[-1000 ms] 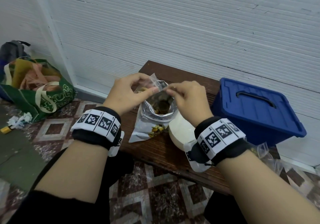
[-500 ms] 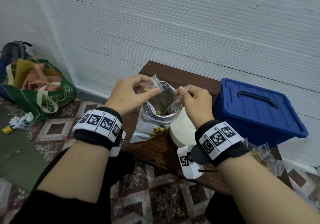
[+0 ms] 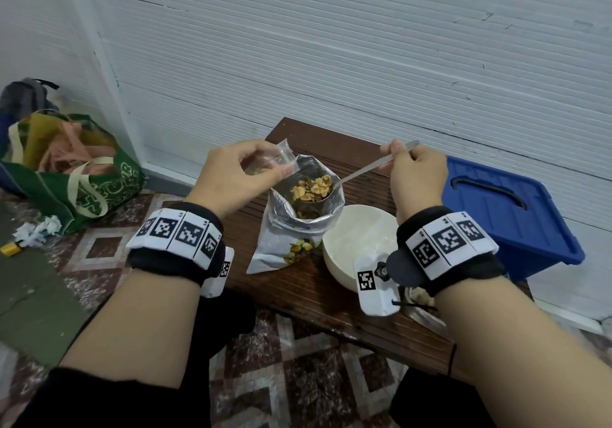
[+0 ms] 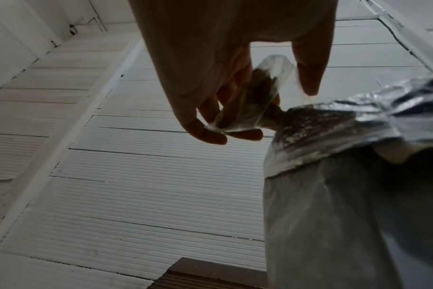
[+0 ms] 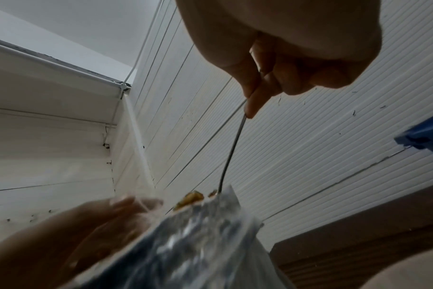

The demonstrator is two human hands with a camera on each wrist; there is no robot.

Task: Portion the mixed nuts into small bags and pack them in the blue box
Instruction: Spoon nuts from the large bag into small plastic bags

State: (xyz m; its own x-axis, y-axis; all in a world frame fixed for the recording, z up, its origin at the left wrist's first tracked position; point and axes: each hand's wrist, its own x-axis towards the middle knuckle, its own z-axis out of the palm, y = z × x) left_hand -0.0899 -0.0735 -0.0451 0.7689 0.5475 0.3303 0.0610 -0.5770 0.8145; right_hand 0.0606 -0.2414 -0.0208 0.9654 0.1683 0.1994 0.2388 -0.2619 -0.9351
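Note:
A silver foil nut bag (image 3: pixel 298 225) stands open on the dark wooden bench (image 3: pixel 318 298). My left hand (image 3: pixel 241 175) holds a small clear bag (image 3: pixel 275 161) at the foil bag's left rim; the clear bag (image 4: pixel 250 97) has some nuts inside. My right hand (image 3: pixel 414 172) grips the handle of a metal spoon (image 3: pixel 364 172), whose bowl is heaped with mixed nuts (image 3: pixel 313 187) above the foil bag's mouth. In the right wrist view the spoon (image 5: pixel 231 150) runs down to the nuts (image 5: pixel 193 196) at the foil rim. The blue box (image 3: pixel 503 215), lid shut, stands at the right.
A white bowl (image 3: pixel 357 245) sits on the bench between the foil bag and the blue box. A green tote bag (image 3: pixel 69 169) and crumpled paper (image 3: pixel 36 232) lie on the tiled floor at the left. A ribbed white wall (image 3: pixel 331 46) runs behind the bench.
My right hand has drawn back to the right and lifted the spoon out of the foil bag with a heap of nuts. The left hand keeps the small clear bag at the rim.

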